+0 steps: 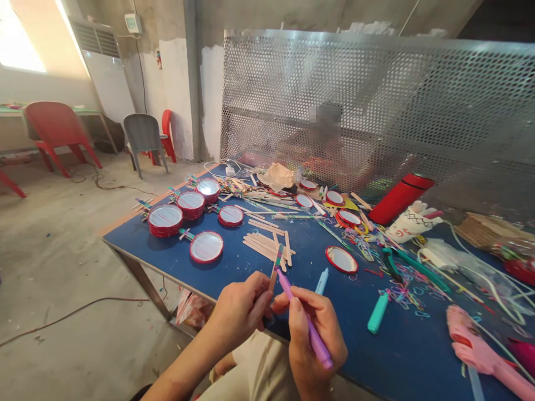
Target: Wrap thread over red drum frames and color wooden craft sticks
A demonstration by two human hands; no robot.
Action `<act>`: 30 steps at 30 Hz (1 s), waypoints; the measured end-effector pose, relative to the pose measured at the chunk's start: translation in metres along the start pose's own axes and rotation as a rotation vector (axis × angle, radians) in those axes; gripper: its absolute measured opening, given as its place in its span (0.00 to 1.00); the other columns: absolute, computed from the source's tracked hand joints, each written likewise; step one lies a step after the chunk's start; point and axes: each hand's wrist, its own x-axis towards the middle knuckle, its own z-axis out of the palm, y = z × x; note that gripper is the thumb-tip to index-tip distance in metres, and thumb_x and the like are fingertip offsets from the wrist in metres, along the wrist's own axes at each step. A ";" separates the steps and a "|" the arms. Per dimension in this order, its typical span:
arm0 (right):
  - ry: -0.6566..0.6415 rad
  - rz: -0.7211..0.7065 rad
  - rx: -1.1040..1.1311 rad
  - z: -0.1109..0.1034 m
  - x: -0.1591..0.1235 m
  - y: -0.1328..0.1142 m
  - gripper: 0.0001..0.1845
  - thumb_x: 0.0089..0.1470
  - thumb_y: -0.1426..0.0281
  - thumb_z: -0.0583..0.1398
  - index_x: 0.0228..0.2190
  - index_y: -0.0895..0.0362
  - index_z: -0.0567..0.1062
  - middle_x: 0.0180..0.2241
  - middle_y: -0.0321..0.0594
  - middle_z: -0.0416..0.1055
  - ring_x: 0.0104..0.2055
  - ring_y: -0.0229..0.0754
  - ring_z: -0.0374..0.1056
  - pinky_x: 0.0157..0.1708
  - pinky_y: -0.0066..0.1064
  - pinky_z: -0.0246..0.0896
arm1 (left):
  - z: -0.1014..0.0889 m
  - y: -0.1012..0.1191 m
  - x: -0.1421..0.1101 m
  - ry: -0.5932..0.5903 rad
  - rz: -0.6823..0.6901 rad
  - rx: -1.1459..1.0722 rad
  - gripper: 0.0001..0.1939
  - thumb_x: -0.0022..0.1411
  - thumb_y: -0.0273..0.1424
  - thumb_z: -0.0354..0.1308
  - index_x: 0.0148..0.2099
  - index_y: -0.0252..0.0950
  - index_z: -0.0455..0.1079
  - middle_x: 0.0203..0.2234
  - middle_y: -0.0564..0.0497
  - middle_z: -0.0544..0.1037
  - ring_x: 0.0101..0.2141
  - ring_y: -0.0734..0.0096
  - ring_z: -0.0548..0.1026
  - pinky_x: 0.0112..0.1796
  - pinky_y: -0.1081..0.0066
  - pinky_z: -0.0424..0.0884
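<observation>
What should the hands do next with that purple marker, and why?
Probably stroke the purple marker along the wooden stick, just below its coloured end. The right hand has the tip close to it, the left hand grips the stick, and the wood nearer that hand looks bare.

Both forearms (194,351) are bare, above cream legwear (263,370).

1 purple marker (319,344) slants, tip at 1 tilted wooden stick (278,259), upper end coloured.
</observation>
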 end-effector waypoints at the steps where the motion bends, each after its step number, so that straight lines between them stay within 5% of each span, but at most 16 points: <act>1: 0.001 -0.011 -0.007 0.000 0.000 0.000 0.04 0.62 0.71 0.59 0.38 0.55 0.76 0.28 0.32 0.78 0.24 0.34 0.74 0.28 0.25 0.71 | 0.000 0.000 0.000 -0.001 0.003 -0.001 0.07 0.67 0.28 0.47 0.34 0.41 0.58 0.19 0.59 0.76 0.20 0.74 0.75 0.27 0.77 0.65; 30: 0.028 0.020 0.038 0.001 0.001 0.000 0.04 0.62 0.70 0.59 0.37 0.55 0.76 0.26 0.31 0.77 0.23 0.33 0.74 0.27 0.23 0.70 | 0.000 -0.001 0.002 -0.014 -0.031 0.005 0.05 0.67 0.29 0.47 0.36 0.40 0.61 0.20 0.57 0.79 0.22 0.71 0.77 0.28 0.76 0.65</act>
